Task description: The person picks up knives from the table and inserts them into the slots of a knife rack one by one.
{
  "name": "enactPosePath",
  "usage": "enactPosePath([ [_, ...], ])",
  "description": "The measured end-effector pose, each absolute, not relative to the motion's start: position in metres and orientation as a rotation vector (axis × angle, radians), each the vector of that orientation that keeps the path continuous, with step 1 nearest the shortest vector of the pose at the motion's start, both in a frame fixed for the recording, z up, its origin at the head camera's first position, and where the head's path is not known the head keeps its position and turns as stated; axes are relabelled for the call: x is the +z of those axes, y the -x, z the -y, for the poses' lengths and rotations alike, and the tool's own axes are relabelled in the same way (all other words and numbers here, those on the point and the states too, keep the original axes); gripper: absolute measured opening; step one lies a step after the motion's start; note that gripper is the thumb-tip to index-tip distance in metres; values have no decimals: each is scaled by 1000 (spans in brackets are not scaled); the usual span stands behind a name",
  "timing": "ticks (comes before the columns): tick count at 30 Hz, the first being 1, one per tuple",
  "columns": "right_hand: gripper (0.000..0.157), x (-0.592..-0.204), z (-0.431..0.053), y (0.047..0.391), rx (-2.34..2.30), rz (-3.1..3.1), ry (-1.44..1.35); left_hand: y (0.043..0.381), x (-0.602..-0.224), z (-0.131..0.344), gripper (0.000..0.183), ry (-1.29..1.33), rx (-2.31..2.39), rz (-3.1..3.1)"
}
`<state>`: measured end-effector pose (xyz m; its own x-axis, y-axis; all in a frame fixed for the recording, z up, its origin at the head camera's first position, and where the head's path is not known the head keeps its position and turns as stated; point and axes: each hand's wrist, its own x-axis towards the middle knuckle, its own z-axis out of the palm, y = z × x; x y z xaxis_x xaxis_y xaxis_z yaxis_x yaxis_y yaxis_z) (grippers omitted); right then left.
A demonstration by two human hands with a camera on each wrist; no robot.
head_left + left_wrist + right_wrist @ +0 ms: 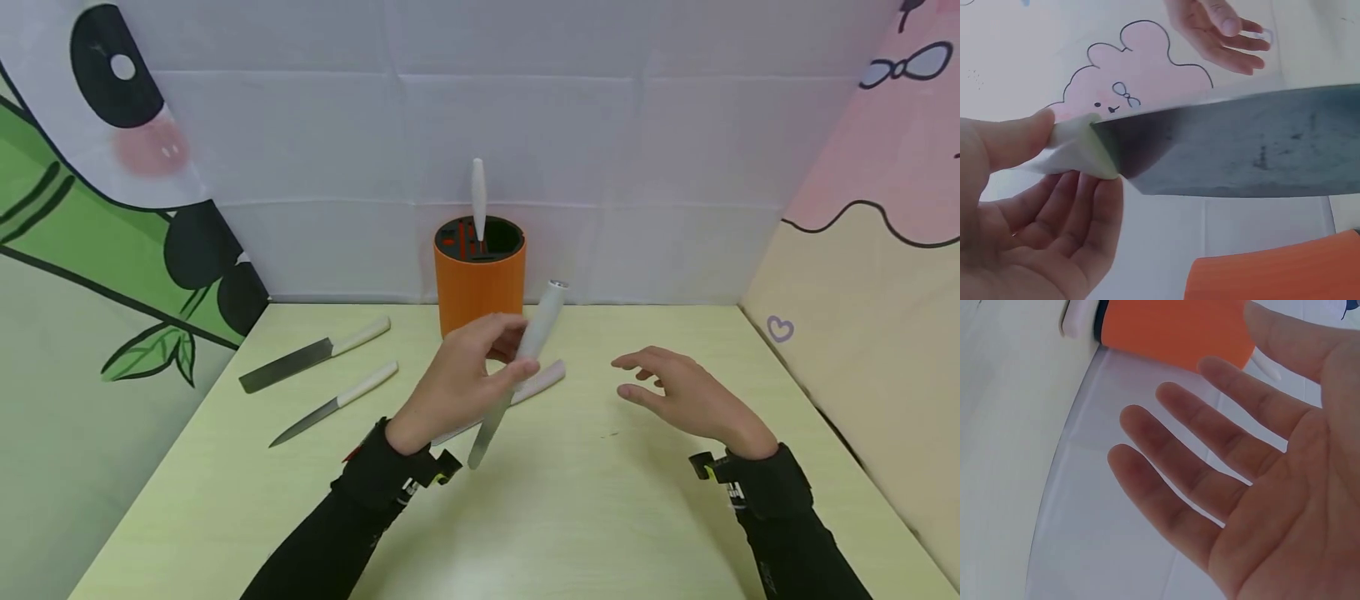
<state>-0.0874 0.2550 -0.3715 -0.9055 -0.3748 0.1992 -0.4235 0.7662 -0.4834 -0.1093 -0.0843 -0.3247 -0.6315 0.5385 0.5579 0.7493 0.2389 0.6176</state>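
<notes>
My left hand (480, 362) pinches a kitchen knife by its white handle (542, 321), raised above the table with the blade (489, 429) slanting down toward me. In the left wrist view the broad grey blade (1241, 144) extends to the right from the pinched handle. Over the right part of the table, my right hand (686, 396) hovers with fingers spread and nothing in them. Behind the left hand stands an orange knife block (480, 287); one white-handled knife (478, 196) stands upright in its dark top. Below the held knife lies another white-handled knife (543, 382), partly hidden.
On the table's left side lie a cleaver (292, 364) with a square blade and a pointed knife (315, 419), both white-handled. A pale cloth wall (600, 167) rises behind the table (585, 517), with printed cartoon panels on both sides.
</notes>
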Motion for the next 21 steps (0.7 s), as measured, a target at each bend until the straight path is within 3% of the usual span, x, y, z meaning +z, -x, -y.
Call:
enactPosePath([
  [15,42,-376,-248,95,850,2840,-688,128,-320,90,44,1085,-1546,2005],
  [21,47,-374,-236,116,977,2753,-740,146,-301,94,43,1087,-1530,1961],
])
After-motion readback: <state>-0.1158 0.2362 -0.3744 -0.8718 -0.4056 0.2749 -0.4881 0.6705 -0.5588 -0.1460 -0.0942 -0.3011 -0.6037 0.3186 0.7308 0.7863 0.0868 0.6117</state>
